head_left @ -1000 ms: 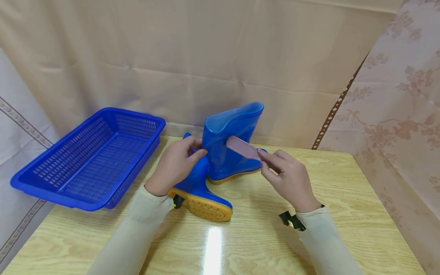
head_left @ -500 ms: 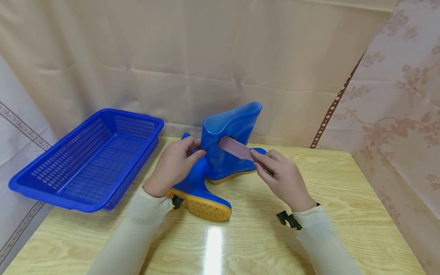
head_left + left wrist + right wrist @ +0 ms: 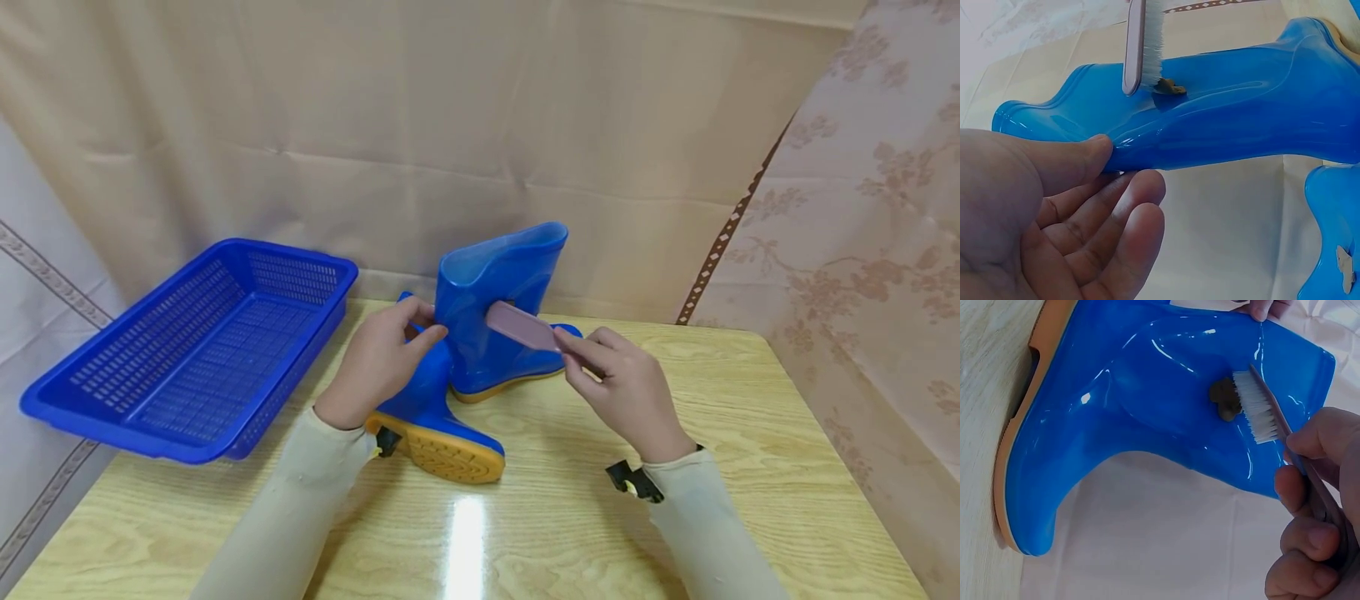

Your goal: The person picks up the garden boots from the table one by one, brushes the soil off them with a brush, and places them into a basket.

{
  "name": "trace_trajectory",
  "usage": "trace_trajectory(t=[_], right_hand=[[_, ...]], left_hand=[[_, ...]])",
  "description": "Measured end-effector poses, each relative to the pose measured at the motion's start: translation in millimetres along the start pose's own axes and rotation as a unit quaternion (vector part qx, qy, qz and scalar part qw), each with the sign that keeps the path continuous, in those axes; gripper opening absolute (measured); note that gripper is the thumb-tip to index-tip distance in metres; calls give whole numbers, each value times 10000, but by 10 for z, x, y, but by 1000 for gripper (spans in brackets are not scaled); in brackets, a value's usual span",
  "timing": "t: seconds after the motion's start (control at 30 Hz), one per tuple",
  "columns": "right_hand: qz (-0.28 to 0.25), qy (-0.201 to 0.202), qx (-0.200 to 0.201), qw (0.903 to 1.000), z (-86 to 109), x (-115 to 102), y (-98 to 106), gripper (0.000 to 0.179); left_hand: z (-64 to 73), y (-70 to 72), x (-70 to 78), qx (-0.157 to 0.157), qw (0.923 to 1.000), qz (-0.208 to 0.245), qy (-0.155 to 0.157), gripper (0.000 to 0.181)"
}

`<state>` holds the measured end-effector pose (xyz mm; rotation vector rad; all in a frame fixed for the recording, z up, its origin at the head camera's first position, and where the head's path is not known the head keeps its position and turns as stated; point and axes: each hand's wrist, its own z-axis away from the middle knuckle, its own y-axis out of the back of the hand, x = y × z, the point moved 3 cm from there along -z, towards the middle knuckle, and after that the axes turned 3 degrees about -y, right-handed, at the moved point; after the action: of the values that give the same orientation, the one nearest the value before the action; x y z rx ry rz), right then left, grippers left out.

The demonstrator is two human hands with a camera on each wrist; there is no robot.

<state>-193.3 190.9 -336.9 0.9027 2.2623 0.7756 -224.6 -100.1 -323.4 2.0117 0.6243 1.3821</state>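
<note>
A blue rain boot with a yellow sole stands upright on the table. My left hand pinches the back edge of its shaft, with the thumb on the near side and fingers partly behind. In my right hand is a mauve brush, gripped by its handle. Its white bristles meet the edge of a brown, mud-like patch on the shaft. A second blue boot lies tipped over below my left hand, its yellow sole facing me; a greyish patch marks it.
A blue plastic basket with mesh walls stands on the left of the wooden table. Behind the boots hangs a beige cloth. A flower-patterned cloth borders the right side.
The brush has gone left across the upright boot's shaft, then slightly back right. That boot's top has shifted a little left. My left hand keeps its hold, and the tipped boot stays put.
</note>
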Motion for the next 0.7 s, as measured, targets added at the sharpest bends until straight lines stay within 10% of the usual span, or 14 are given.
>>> trace_trajectory(t=[0.4,0.7], right_hand=[[58,380,-182,9991,10,-39,-68,40],[-16,-124,-227,9997,5,-9,-11,34]], left_hand=[[50,3,40,-9,9997,101,-217,21],[26,5,17,-82,9996,261,21,24]])
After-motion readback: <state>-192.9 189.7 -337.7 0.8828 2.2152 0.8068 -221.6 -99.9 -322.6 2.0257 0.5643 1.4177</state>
